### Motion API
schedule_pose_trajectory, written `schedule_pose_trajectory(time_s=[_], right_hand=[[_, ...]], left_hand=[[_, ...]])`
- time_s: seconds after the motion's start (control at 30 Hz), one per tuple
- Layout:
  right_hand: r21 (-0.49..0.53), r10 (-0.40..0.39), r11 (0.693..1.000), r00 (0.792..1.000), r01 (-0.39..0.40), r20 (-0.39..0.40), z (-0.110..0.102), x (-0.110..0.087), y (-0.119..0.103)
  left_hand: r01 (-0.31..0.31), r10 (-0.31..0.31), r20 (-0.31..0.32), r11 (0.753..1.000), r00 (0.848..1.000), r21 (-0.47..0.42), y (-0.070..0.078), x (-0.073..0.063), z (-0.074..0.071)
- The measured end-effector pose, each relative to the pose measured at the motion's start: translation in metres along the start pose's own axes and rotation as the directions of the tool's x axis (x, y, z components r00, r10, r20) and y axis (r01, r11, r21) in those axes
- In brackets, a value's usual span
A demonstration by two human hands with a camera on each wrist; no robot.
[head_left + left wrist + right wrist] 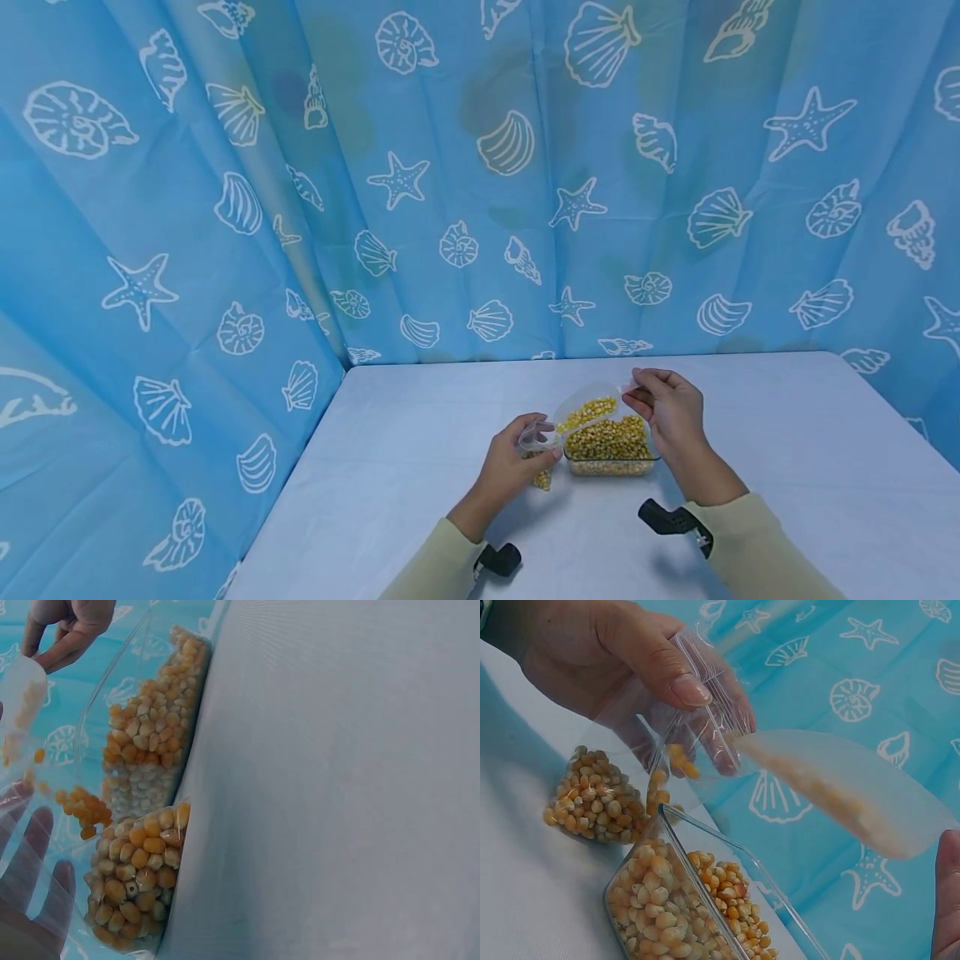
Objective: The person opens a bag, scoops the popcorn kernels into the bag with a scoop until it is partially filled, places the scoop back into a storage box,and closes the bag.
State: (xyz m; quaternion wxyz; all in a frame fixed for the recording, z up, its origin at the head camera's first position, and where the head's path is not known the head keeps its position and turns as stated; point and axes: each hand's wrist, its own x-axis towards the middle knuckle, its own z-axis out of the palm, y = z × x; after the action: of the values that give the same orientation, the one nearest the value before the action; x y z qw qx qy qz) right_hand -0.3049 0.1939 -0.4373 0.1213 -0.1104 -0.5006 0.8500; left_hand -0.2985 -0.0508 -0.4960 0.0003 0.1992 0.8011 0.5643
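Observation:
My left hand (510, 467) grips the mouth of a clear zip bag (596, 799) and holds it spread. Corn kernels fill the bag's lower part, which hangs beside a glass container (611, 467). Between finger and thumb, my right hand (671, 408) pinches one end of a translucent white scoop-like piece (840, 791). A row of kernels (588, 411) lies along it, and its other end points into the bag mouth. Some kernels (84, 808) are at the bag's opening, inside the clear plastic. More kernels (611, 437) are heaped in the glass container below.
The container stands on a white-covered table (420, 467), close to both hands. Behind the table hangs a blue curtain (450, 200) with white shells and starfish. A black wrist device (501, 560) sits at the left sleeve, another (667, 518) at the right.

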Motion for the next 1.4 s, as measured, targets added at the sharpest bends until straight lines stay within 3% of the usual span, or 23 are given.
schedule_pose_trajectory(time_s=[0.9,1.4], right_hand=[[0.003,-0.054,0.999,0.998,0.054,0.011,0.006,-0.002,-0.005],[0.002,-0.088,0.996,0.994,0.088,0.072,0.011,-0.001,-0.011]], left_hand=[[-0.002,0.002,-0.035,1.0,0.999,0.0,0.002,0.0,-0.003],[-0.022,0.022,-0.046,1.0,0.999,-0.002,0.004,0.0,-0.005]])
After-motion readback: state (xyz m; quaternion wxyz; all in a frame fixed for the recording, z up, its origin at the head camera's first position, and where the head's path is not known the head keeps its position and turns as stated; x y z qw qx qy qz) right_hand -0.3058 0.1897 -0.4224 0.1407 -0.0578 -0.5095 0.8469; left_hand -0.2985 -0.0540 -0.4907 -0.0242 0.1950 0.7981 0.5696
